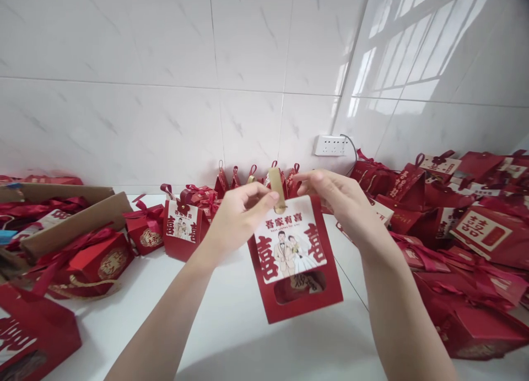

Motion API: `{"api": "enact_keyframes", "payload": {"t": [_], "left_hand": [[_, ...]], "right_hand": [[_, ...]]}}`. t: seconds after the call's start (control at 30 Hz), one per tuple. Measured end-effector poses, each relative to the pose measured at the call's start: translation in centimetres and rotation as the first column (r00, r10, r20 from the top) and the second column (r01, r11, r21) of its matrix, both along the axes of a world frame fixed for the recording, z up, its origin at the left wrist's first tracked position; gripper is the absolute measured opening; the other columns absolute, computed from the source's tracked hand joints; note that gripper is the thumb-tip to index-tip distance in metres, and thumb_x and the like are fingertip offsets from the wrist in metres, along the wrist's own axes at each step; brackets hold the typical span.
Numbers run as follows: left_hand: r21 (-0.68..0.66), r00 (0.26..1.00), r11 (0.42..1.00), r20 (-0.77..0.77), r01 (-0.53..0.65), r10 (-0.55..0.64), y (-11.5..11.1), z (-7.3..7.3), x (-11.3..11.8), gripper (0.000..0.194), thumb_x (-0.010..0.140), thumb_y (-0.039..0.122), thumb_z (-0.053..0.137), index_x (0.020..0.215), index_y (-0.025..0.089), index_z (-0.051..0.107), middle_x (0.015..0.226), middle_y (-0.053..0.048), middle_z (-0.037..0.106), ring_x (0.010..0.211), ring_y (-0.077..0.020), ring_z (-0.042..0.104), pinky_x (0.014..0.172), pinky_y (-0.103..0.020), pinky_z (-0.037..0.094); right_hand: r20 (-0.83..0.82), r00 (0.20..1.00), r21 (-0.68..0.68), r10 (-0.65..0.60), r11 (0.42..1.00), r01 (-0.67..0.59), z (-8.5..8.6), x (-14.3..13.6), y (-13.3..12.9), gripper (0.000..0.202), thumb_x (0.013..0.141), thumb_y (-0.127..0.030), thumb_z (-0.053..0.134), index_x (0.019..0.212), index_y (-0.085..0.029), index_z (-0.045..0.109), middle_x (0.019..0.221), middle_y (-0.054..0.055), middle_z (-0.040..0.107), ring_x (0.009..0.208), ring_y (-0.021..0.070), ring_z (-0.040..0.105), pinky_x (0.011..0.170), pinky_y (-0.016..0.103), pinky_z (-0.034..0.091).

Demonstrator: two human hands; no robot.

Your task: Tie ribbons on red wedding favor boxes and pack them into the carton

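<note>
A red gift box [303, 306] with a white label showing a couple and a small window hangs tilted above the white surface. My left hand [242, 218] pinches the top of this box beside its gold ribbon loop [276, 185]. On the other side, my right hand [336, 196] is at the box's upper right edge, fingers bent and slightly apart; its fingertips are partly hidden, so its contact with the box is unclear. Something reddish shows through the box's window.
Many red boxes [487, 232] are heaped at the right. At the left are an open cardboard box [74, 227] and more red boxes [182, 227]. A white power strip [332, 145] is on the tiled wall behind the white table [231, 337].
</note>
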State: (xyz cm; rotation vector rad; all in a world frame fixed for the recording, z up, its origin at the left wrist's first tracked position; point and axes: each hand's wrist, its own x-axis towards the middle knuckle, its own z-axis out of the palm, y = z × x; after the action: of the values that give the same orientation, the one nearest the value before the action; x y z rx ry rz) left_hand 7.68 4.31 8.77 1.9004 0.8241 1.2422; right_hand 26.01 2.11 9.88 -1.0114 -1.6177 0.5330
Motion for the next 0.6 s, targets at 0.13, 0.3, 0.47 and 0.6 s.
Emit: {"api": "enact_keyframes", "payload": {"t": [0.13,0.3,0.47,0.6], "left_hand": [[-0.086,0.977,0.992,0.184,-0.092,0.106,1.2,-0.2,-0.5,0.024,0.077,0.042,0.064,0.074,0.017,0.062,0.068,0.000,0.064,0.057,-0.0109,0.057,0.052,-0.023,0.044],[-0.171,0.921,0.984,0.372,-0.054,0.115,2.5,-0.6,-0.8,0.028,0.075,0.043,0.064,0.089,0.018,0.064,0.078,-0.003,0.068,0.065,-0.0142,0.063,0.057,-0.024,0.048],[-0.227,0.896,0.953,0.437,0.198,-0.082,2.1,-0.2,-0.8,0.048,0.081,0.045,0.054,0.121,0.020,0.054,0.105,-0.008,0.067,0.084,-0.0213,0.065,0.059,-0.027,0.050],[-0.192,0.884,0.940,0.434,0.281,-0.175,1.2,0.1,-0.6,0.045,0.082,0.042,0.056,0.123,0.022,0.056,0.118,-0.007,0.062,0.094,-0.0222,0.063,0.064,-0.027,0.052]], "right_hand": [[0.226,0.974,-0.130,0.035,0.991,-0.005,0.4,-0.1,-0.5,0.033,0.083,-0.047,0.056,0.080,-0.016,0.066,0.076,0.003,0.067,0.066,0.0137,0.060,0.055,0.023,0.044],[0.072,0.997,-0.158,0.004,0.987,0.007,0.0,-0.4,0.1,0.029,0.079,-0.042,0.062,0.071,-0.014,0.065,0.070,0.003,0.067,0.059,0.0122,0.060,0.049,0.021,0.044],[-0.384,0.920,-0.239,-0.075,0.971,-0.021,-0.7,0.4,2.5,0.027,0.072,-0.040,0.068,0.059,-0.016,0.064,0.058,0.002,0.066,0.051,0.0123,0.059,0.045,0.020,0.046],[-0.579,0.814,-0.284,-0.049,0.948,-0.145,-1.2,0.7,4.1,0.023,0.073,-0.037,0.066,0.062,-0.017,0.065,0.058,0.003,0.067,0.051,0.0158,0.061,0.047,0.025,0.050]]}}
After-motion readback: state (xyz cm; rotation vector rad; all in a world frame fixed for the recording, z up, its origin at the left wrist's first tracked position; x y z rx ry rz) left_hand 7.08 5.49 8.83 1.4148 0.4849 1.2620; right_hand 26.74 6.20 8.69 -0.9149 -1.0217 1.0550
